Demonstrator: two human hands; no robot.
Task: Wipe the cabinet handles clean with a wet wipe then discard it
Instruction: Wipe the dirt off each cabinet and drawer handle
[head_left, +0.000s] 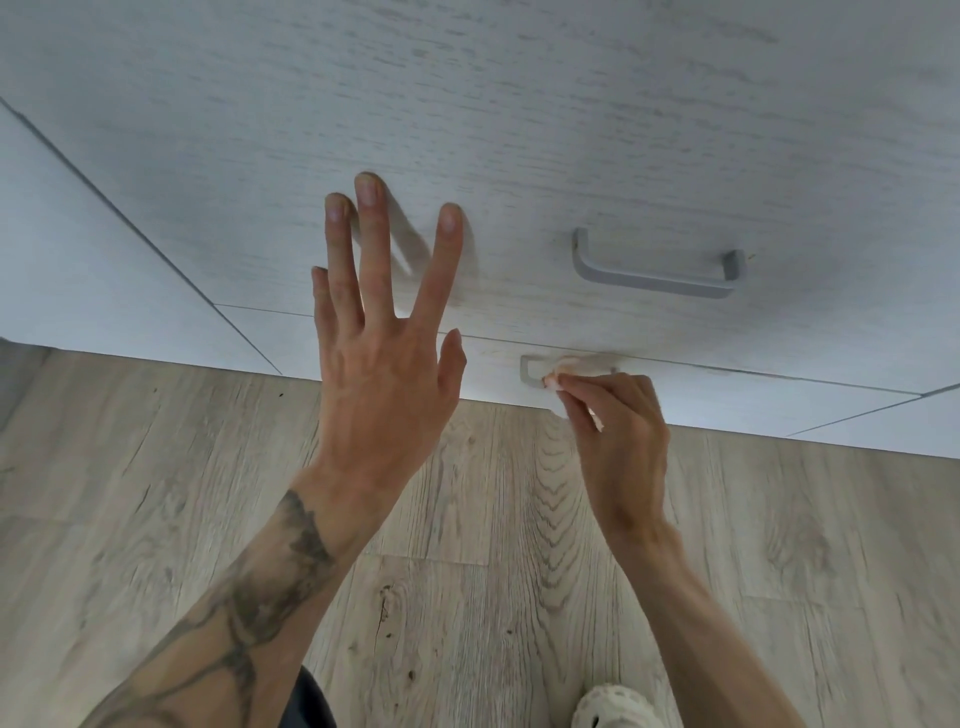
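Note:
A pale wood-grain cabinet front (519, 104) fills the upper half of the head view. A grey bar handle (654, 278) sits on the upper drawer, untouched. On the lower drawer, a second grey handle (532, 371) shows only its left end. My right hand (618, 431) pinches a white wet wipe (576, 366) and holds it against that lower handle. My left hand (374, 332) is spread with straight fingers in front of the upper drawer face, left of both handles; its fingertips look close to or on the surface.
A light wood-plank floor (467, 545) runs below the cabinet. A white perforated shoe (613, 706) shows at the bottom edge. Another cabinet panel (78, 234) stands at the left, and further panels (883, 421) lie at the lower right.

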